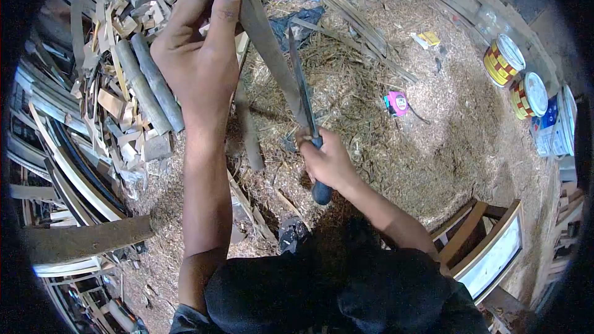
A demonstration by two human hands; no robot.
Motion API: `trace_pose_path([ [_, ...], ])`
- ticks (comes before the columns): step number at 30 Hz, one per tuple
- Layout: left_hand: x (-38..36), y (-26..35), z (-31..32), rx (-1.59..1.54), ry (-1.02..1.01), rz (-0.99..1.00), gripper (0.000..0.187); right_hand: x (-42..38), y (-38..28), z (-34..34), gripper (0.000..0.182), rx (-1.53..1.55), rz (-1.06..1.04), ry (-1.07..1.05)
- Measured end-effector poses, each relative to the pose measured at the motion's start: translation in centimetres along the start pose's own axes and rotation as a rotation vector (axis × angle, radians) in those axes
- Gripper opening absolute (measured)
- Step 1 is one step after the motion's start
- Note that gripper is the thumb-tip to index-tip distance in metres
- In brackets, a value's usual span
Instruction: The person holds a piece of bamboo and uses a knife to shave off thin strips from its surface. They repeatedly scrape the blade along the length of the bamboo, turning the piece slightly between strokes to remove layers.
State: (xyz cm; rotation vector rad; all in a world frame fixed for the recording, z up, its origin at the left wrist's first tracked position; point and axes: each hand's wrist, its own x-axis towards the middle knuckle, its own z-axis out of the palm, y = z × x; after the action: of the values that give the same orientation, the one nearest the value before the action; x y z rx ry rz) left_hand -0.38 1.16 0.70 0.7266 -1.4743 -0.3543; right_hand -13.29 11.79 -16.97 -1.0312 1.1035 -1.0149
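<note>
My left hand (199, 62) is raised at the upper left, its thumb and fingers closed on the upper end of a long flat wooden strip (267, 43). The strip slopes down toward my right hand (332, 162), which is wrapped round the dark handle of a knife (301, 80). The narrow, pointed blade runs upward along the right side of the strip, overlapping its lower part in this view. The strip's lower end sits right by my right thumb. The rounded butt of the handle sticks out below my fist.
Shavings cover the floor (445, 167). Wood offcuts (111, 102) and round poles (145, 86) lie at left. A pink tape measure (397, 104) rests right of the knife. Paint buckets (504, 60) stand far right, and a wooden frame with a pane (495, 253) lies lower right.
</note>
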Motion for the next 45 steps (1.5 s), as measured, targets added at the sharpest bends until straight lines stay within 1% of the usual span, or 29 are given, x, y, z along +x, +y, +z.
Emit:
trace_pose_path([
  [1,0.1,-0.2,0.3,-0.043,0.022,0.013,0.021,-0.3,-0.9,0.2,0.016,0.003,0.005,0.002],
  [3,0.2,0.0,0.7,-0.087,0.046,0.029,0.020,-0.6,-2.4,0.4,0.014,0.001,-0.174,0.034],
  [6,0.1,0.5,0.6,-0.073,0.035,-0.026,0.024,-0.9,-2.8,1.0,0.015,-0.009,-0.269,0.050],
  [7,0.2,0.1,0.5,-0.017,0.027,0.030,0.024,-0.8,-1.6,0.9,0.015,-0.010,-0.267,0.047],
  [9,0.3,-0.2,0.3,0.034,0.028,0.094,0.024,-0.4,0.8,0.1,0.015,0.103,0.094,-0.012],
  [11,0.2,-0.5,0.1,-0.071,0.047,0.038,0.025,-0.6,1.0,-0.6,0.019,0.087,0.123,-0.031],
  [13,0.2,0.2,0.4,-0.054,0.054,-0.026,0.024,-0.6,0.6,-0.8,0.020,0.099,0.175,-0.030],
  [15,0.0,0.2,0.5,-0.038,0.060,-0.089,0.024,-0.6,0.2,-0.5,0.019,0.144,0.142,-0.021],
  [17,0.2,-0.4,0.3,0.035,0.064,0.012,0.024,-0.4,0.3,-0.2,0.019,0.048,-0.110,-0.003],
  [18,0.2,-0.5,0.2,0.036,0.062,0.012,0.024,-0.1,1.3,0.0,0.016,-0.006,-0.181,0.029],
  [19,0.3,-0.6,0.1,0.058,0.052,0.017,0.024,0.1,2.7,0.2,0.016,-0.005,-0.180,0.030],
  [21,0.2,-0.5,0.0,0.076,0.049,0.028,0.024,0.2,4.8,0.3,0.014,0.094,0.040,-0.020],
  [22,0.1,-0.4,0.0,-0.005,0.066,-0.012,0.024,0.1,5.2,-0.4,0.013,0.013,0.189,0.026],
  [23,0.0,-0.4,0.1,-0.086,0.081,-0.051,0.025,0.4,5.6,-1.0,0.013,0.009,0.184,0.026],
  [25,0.2,-0.1,0.3,-0.058,0.100,-0.065,0.025,0.6,6.0,-1.6,0.013,-0.063,0.242,-0.022],
  [26,0.1,-0.1,0.4,-0.024,0.120,-0.081,0.026,0.5,6.3,-1.6,0.013,0.061,0.265,-0.041],
  [27,-0.1,-0.4,0.4,-0.021,0.114,-0.093,0.026,0.2,6.7,-1.2,0.013,0.066,0.277,-0.038],
  [29,0.4,-1.0,0.3,0.004,0.121,-0.028,0.027,0.6,7.3,-0.6,0.011,-0.054,0.022,0.056],
  [31,0.6,-1.2,0.3,0.010,0.152,-0.067,0.028,0.6,9.6,-0.5,0.011,-0.013,0.011,0.056],
  [33,0.9,-1.7,0.1,-0.020,0.148,-0.052,0.026,0.7,14.5,-0.8,0.016,-0.100,0.144,0.136],
  [34,0.9,-1.7,-0.1,-0.022,0.150,-0.053,0.026,0.5,16.2,-1.4,0.018,-0.189,0.163,0.109],
  [35,1.1,-1.8,-0.2,-0.002,0.134,-0.061,0.025,0.4,16.8,-1.6,0.018,-0.192,0.158,0.110],
  [37,1.2,-2.0,-0.2,0.020,0.112,-0.080,0.025,-0.3,17.5,-1.7,0.018,-0.320,-0.002,0.166],
  [38,1.3,-2.0,-0.1,0.004,0.108,-0.088,0.024,0.1,17.8,-1.8,0.017,-0.207,0.208,0.128],
  [39,1.2,-2.0,-0.1,-0.012,0.102,-0.098,0.024,0.1,17.2,-1.7,0.017,-0.204,0.219,0.128],
  [40,1.4,-2.2,-0.4,-0.030,0.026,-0.058,0.023,0.4,15.7,-1.6,0.017,-0.217,0.180,0.100],
  [41,1.5,-2.2,-0.4,-0.030,0.025,-0.055,0.023,0.7,14.1,-1.4,0.018,-0.229,0.141,0.071],
  [43,1.7,-2.2,-0.3,-0.016,0.035,-0.057,0.021,0.6,9.6,-0.5,0.017,-0.171,0.149,0.123],
  [45,1.8,-1.9,-0.4,0.033,0.029,-0.070,0.020,0.5,3.5,-0.2,0.017,-0.027,0.038,-0.020],
])
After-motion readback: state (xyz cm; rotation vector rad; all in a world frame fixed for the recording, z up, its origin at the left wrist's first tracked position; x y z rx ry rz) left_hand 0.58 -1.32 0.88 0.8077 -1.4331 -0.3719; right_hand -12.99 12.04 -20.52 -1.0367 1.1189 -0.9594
